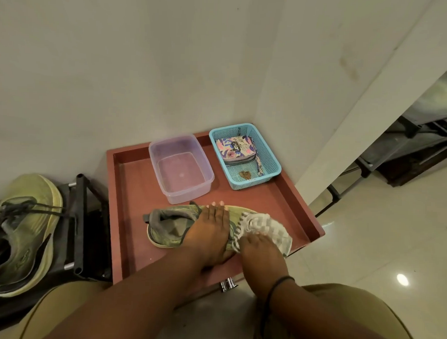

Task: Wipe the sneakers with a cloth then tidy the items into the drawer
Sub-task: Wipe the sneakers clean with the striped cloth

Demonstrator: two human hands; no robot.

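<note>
Sneaker [164, 227] long axis crosswise under flat, extended left hand [209, 231] fingers; right hand [259, 246] presses cloth [264, 230] on toe, grip unclear.

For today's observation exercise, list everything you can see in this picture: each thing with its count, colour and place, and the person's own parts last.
Drawer: one, reddish-brown, pulled open, chrome handle at the front.
Sneaker: one, green-yellow, lying in the drawer under the hands.
Second sneaker: one, green-yellow with dark laces, on a black rack at left.
Cloth: one, grey-and-white checked, over the first sneaker's toe.
Tub: one, clear purple plastic, back of drawer.
Basket: one, blue, back right of drawer.
Pouch: one, floral, inside the basket.
Left hand: fingers flat, pressing the sneaker.
Right hand: grip on the cloth; dark band at the wrist.
</note>
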